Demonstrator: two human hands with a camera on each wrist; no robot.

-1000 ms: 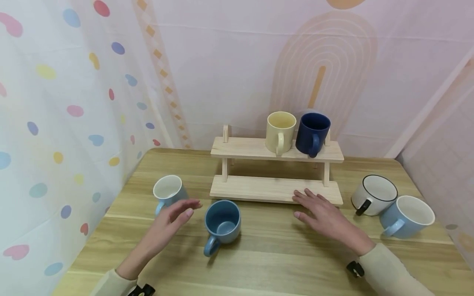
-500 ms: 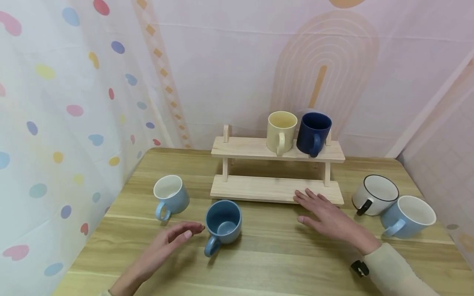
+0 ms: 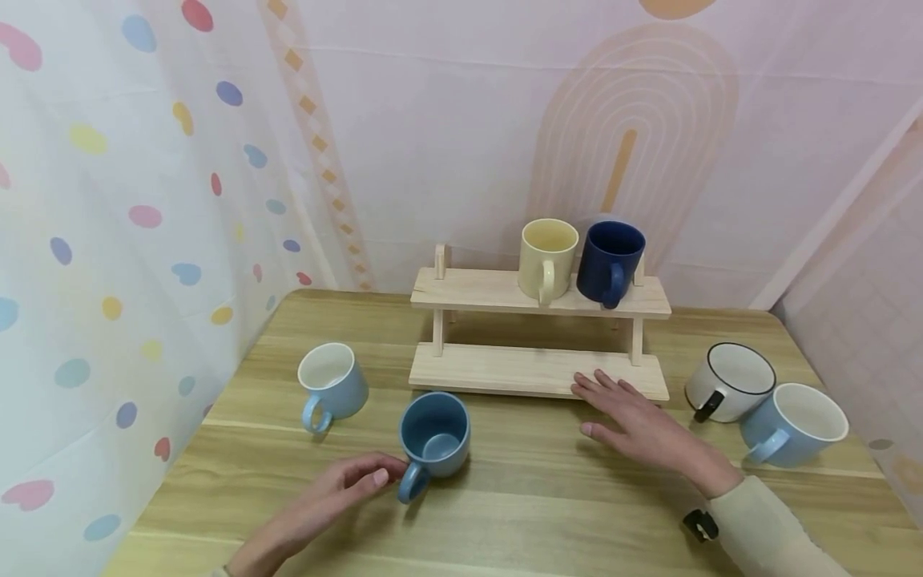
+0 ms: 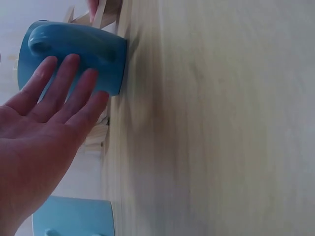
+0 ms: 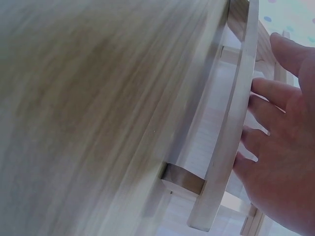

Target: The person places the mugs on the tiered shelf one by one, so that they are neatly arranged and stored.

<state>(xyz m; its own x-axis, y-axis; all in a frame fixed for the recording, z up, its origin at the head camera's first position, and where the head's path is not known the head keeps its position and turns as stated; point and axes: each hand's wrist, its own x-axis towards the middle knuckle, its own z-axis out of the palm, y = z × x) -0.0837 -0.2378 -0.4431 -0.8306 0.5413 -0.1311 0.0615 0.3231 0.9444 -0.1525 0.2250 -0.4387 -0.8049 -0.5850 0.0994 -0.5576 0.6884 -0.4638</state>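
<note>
- Monitoring the left hand (image 3: 344, 487): I see its fingers extended, slightly apart, at the near-left side of the teal mug (image 3: 441, 463); I cannot confirm contact.
- Teal mug: upright on the table (image 3: 519, 521).
- Right hand (image 3: 634, 421): fingers spread, tips on the front edge of the lower shelf (image 3: 497, 369).
- Light-blue mug (image 3: 344, 394): upright, left of the teal mug.
- White mug (image 3: 730, 389): upright, right of the right hand.
- Upper shelf (image 3: 469, 288): yellow mug (image 3: 537, 268) beside navy mug (image 3: 597, 268).

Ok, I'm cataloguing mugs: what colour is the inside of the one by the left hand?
That mug is blue inside; the head view shows it best.
</note>
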